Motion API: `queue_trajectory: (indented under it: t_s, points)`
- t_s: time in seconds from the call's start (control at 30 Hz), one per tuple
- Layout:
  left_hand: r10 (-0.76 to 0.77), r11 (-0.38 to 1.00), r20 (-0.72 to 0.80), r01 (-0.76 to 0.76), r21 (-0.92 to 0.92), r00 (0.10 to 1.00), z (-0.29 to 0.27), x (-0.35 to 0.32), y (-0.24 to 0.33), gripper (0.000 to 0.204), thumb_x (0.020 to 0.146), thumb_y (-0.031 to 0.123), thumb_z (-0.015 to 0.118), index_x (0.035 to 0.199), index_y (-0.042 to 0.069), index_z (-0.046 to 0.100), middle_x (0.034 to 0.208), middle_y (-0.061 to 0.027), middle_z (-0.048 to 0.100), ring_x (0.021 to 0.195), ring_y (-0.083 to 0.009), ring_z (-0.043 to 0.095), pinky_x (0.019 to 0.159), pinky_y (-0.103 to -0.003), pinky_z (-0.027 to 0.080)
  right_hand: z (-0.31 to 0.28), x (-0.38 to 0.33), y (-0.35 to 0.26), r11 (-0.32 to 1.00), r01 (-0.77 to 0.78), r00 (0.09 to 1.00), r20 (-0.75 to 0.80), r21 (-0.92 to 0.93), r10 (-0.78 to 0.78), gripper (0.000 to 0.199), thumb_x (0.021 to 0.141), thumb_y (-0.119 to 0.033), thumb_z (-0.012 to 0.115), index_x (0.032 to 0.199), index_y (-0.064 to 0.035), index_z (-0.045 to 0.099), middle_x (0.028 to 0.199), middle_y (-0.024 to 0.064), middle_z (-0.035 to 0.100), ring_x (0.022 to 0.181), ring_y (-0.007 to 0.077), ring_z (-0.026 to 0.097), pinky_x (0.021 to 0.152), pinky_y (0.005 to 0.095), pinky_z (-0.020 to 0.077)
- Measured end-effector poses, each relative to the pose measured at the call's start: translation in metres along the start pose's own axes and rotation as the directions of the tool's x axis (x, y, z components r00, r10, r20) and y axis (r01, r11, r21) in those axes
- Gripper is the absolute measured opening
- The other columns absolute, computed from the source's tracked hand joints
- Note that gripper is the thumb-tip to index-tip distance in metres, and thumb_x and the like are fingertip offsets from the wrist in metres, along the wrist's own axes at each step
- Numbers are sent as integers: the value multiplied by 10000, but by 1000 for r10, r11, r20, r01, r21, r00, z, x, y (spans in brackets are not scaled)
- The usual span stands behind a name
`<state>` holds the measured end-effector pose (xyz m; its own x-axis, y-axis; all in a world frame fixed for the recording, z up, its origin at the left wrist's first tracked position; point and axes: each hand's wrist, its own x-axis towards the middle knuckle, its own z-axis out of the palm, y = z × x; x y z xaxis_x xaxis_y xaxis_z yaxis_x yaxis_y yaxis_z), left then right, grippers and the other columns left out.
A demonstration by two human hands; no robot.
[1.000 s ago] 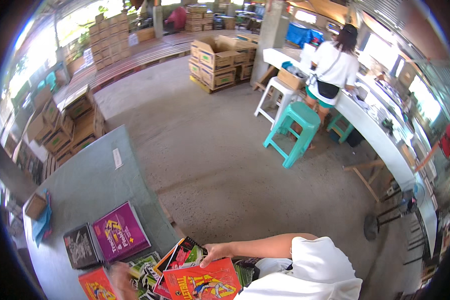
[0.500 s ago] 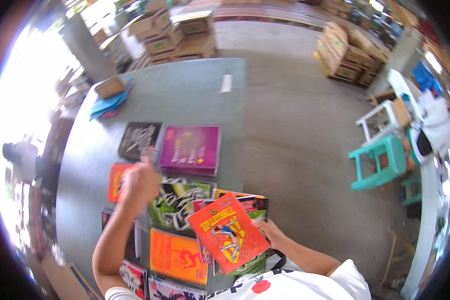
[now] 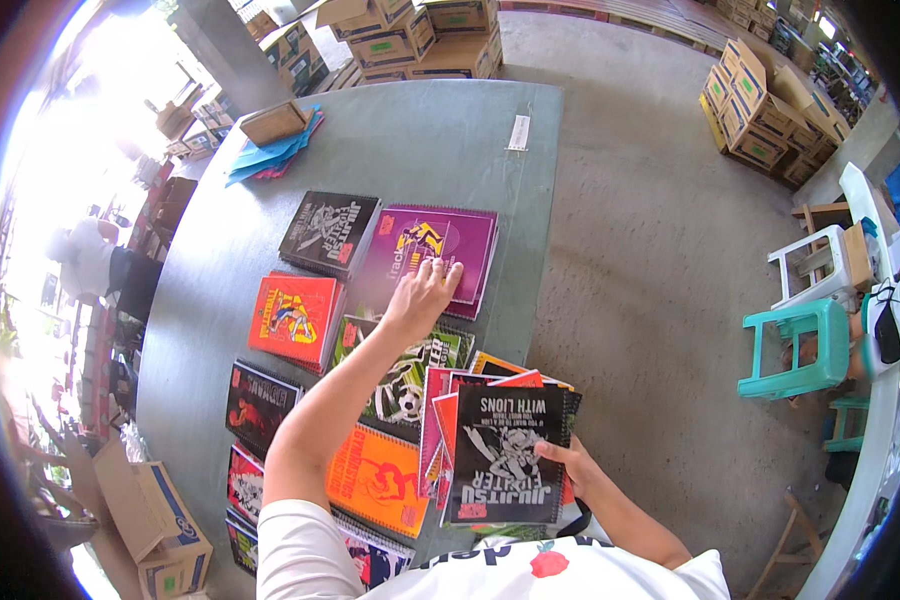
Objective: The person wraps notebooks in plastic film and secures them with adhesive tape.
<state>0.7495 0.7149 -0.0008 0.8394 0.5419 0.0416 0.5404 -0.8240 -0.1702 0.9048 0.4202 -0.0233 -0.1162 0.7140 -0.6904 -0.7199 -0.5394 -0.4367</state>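
My right hand [image 3: 567, 463] grips a fanned stack of spiral notebooks by its right edge, with the thumb on top. The uppermost is a black notebook [image 3: 505, 455]; orange, red and yellow edges stick out beneath it. My left hand [image 3: 422, 297] rests with its fingers stretched over a purple notebook [image 3: 473, 245] on a pile at the table's right side. Left of that pile lies a pile of black notebooks [image 3: 328, 232]. Below it sit red-orange notebooks [image 3: 295, 322]. A green notebook [image 3: 402, 385] is partly hidden by my left forearm, and an orange notebook [image 3: 378, 480] lies nearer me.
More notebooks [image 3: 260, 402] line the left edge of the grey-green table [image 3: 410, 130]. Blue folders [image 3: 275, 155] lie in the far left corner under a brown block [image 3: 275, 122]. Cardboard boxes [image 3: 755, 115] and a teal stool [image 3: 795, 348] stand on the floor. Another person [image 3: 95, 260] is at far left.
My left hand has moved right, from above the red-orange and black piles onto the purple pile. A black notebook now tops the stack in my right hand, covering the red-orange one.
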Motion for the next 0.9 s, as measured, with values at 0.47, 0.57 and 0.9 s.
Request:
queue_trajectory:
  t_s: [0.47, 0.57, 0.9]
  points:
    - [-429, 459, 175, 381, -802, 886, -49, -199, 134, 487, 779, -22, 461, 1239, 134, 500, 1238, -146, 494, 1171, -296, 434, 960, -397, 384, -11, 12, -7, 1000, 24, 984, 175, -14, -21, 571, 714, -254, 718, 1178, -20, 482, 1069, 124, 587, 987, 263, 579, 896, 405, 456]
    - [-606, 35, 287, 385, -922, 742, -67, -205, 151, 430, 837, 21, 437, 1260, 89, 468, 1175, -167, 528, 1086, -271, 502, 909, -353, 422, -19, 6, -2, 999, -14, 990, 142, -48, 21, 491, 694, -177, 666, 1117, 14, 507, 1017, 138, 608, 886, 252, 618, 839, 383, 495]
    - [-281, 957, -504, 203, -205, 817, -172, -397, 265, 817, 726, 94, 578, 1408, 305, 183, 1425, -76, 236, 1334, -326, 180, 1104, -499, 115, 5, -85, 110, 970, -165, 629, 738, -181, 245, 543, 678, -270, 589, 1135, 13, 510, 1014, 154, 603, 859, 257, 613, 800, 368, 502]
